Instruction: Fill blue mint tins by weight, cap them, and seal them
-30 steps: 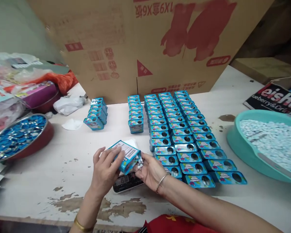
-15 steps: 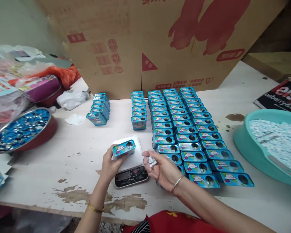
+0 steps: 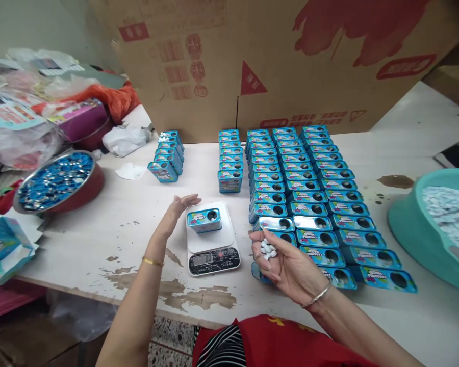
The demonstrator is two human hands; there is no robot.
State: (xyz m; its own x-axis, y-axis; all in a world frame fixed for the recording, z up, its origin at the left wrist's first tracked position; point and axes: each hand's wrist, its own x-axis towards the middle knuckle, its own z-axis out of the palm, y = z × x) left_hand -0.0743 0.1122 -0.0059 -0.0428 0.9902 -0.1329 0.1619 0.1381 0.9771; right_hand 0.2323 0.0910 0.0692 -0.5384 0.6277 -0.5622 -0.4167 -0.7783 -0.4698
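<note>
Blue tin (image 3: 204, 220) sits alone on the white platform of the kitchen scale (image 3: 211, 239), its round hole facing up and its label toward the camera. The left hand (image 3: 178, 208) hangs just beside it, flat, fingers straight and spread, gripping nothing; a gold bangle shows on that wrist. Over on the other side, the right hand (image 3: 286, 262) is palm up and cupped, fingers curled around a small heap of white tablets (image 3: 268, 248), with a silver bangle at the wrist. That hand hovers over the near edge of the big block of matching tins (image 3: 309, 188), lined up in neat rows on the worn white table (image 3: 99, 239). A single row of tins (image 3: 230, 160) stands behind the scale, and a shorter row (image 3: 166, 155) lies farther left. At far left, a metal bowl (image 3: 57, 181) is heaped with blue lids. At far right, a teal basin (image 3: 424, 229) holds a mass of white tablets. A large cardboard sheet (image 3: 290, 56) leans behind everything.
</note>
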